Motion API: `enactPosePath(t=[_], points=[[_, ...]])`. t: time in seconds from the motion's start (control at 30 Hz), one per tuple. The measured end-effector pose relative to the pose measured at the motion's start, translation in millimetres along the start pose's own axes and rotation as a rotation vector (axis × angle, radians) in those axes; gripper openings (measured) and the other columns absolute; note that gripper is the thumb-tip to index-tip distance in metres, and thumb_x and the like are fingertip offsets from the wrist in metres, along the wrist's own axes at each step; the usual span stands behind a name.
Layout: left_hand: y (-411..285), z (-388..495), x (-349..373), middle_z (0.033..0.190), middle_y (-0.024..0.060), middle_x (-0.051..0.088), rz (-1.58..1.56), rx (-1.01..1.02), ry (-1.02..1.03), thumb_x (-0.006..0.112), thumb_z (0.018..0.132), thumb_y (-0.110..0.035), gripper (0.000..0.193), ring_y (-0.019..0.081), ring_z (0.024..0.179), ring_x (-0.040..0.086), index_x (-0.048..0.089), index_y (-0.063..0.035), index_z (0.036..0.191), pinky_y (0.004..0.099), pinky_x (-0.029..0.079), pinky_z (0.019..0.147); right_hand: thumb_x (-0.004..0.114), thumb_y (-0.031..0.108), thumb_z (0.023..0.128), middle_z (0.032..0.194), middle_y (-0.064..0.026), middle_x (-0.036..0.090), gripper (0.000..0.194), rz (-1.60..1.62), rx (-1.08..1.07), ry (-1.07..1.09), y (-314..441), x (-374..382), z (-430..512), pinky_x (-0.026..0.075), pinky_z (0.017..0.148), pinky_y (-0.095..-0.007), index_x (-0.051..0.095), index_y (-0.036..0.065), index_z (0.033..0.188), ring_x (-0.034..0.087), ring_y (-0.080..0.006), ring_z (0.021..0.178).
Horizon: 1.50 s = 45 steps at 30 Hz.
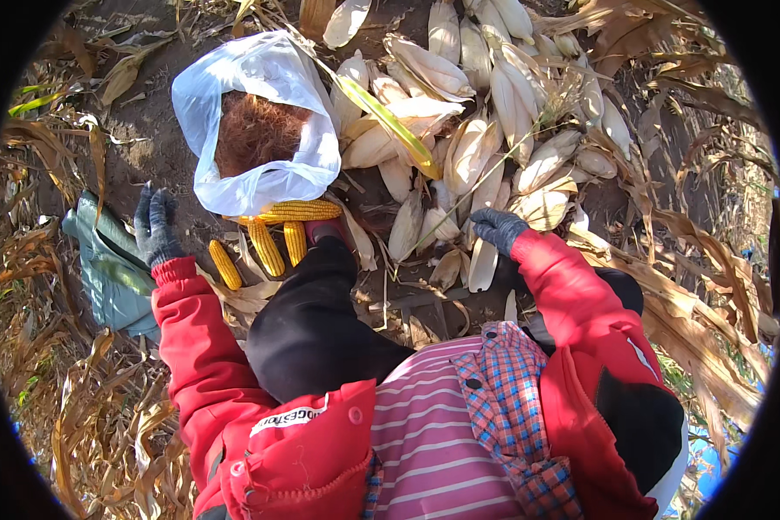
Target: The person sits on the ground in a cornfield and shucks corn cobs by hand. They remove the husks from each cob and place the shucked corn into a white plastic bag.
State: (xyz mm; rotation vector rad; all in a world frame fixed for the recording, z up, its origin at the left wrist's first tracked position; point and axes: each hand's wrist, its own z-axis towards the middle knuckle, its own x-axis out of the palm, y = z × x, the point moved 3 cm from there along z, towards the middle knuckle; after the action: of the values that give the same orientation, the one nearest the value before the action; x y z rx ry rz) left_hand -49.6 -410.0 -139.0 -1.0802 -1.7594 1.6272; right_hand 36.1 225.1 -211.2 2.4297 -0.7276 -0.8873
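Note:
My left hand (155,224), in a dark grey knit glove, is held over bare soil with its fingers a little apart and nothing in it. It is beside a folded green sack (114,273). My right hand (497,229), gloved alike, is at the near edge of a heap of corn ears in pale dry husks (471,153). Its fingers are bent; whether they touch a husk is unclear. Between my hands stands a white plastic bag (266,65) with reddish-brown corn silk (260,133) inside. Several bare yellow corn cobs (266,247) lie just below the bag.
My bent leg in black trousers (312,318) reaches toward the cobs, the shoe (325,231) against them. A yellow-green leaf (387,120) and a thin dry grass stem (468,195) lie across the heap. Dry corn stalks and leaves (702,312) cover the ground on both sides.

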Motion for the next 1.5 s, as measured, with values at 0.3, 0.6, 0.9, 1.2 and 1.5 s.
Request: enactPosePath(t=[0.3,0.6,0.9,1.2,1.5], points=[[-239,-225,191,0.121,0.0181,0.057,0.020,0.275,0.740,0.053,0.093,-0.013,0.036,0.0249,0.100,0.062,0.051,0.0055,0.123,0.0367,0.052,0.086,0.061,0.021,0.088,0.086,-0.0051,0.064,0.027,0.695,0.110,-0.228,-44,-59,11,0.048,0.072,-0.0263,0.061,0.005,0.110,0.056,-0.0112,0.073],[-151,-200,208,0.100,0.0179,0.064,-0.480,-0.160,0.332,0.053,0.092,-0.016,0.032,0.0279,0.083,0.066,0.056,0.0021,0.118,0.0385,0.057,0.075,0.061,0.025,0.085,0.103,-0.0114,0.066,0.028,0.083,-0.263,-0.665,34,-89,-1,0.047,0.088,-0.0340,0.063,0.010,0.109,0.062,-0.0273,0.099],[-175,-203,214,0.103,0.0173,0.064,-0.532,-0.040,0.317,0.051,0.093,-0.019,0.036,0.0258,0.086,0.065,0.053,0.0033,0.121,0.0382,0.055,0.078,0.057,0.018,0.087,0.118,-0.0129,0.060,0.031,-0.697,-0.345,-0.594,161,-103,103,0.044,0.093,-0.0368,0.058,0.010,0.117,0.056,-0.0282,0.109],[-179,-202,212,0.105,0.0134,0.063,-0.539,-0.026,0.324,0.052,0.094,-0.020,0.034,0.0219,0.087,0.065,0.057,0.0041,0.117,0.0354,0.057,0.074,0.058,0.016,0.087,0.117,-0.0129,0.060,0.032,-0.683,-0.214,-0.226,190,-22,155,0.046,0.091,-0.0353,0.057,0.008,0.117,0.058,-0.0265,0.107],[-177,-210,220,0.103,0.0149,0.062,-0.512,-0.076,0.389,0.052,0.093,-0.016,0.030,0.0225,0.088,0.064,0.057,0.0043,0.116,0.0349,0.056,0.075,0.060,0.016,0.085,0.114,-0.0128,0.062,0.034,-0.568,-0.159,0.056,135,4,71,0.047,0.088,-0.0339,0.056,0.007,0.118,0.061,-0.0247,0.101]])
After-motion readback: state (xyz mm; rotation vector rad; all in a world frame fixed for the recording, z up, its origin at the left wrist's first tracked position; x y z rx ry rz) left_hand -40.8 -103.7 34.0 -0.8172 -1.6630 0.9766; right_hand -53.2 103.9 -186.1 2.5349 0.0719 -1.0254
